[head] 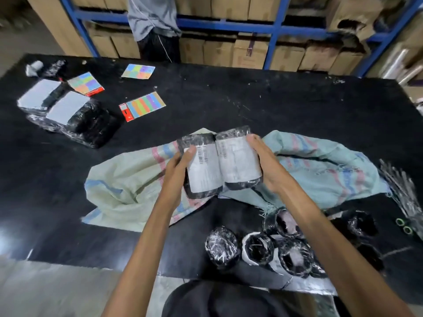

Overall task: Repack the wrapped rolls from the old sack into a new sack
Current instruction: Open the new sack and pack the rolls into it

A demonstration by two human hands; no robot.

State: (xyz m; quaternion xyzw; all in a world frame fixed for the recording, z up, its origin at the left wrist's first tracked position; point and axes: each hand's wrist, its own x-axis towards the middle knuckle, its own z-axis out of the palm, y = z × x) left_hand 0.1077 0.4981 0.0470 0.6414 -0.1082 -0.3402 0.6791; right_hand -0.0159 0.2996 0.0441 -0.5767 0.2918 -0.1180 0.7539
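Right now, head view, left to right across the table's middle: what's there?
In order: wrapped bundle → striped card → left hand → held rolls → right hand → green sack → crumpled wrap. Skipped the pale sack: it runs under the hands.

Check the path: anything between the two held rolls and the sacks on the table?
Nothing visible: the left hand and right hand grip the two wrapped rolls right over the pale sack and the green sack. Both sacks lie crumpled; I can't tell an open mouth on either.
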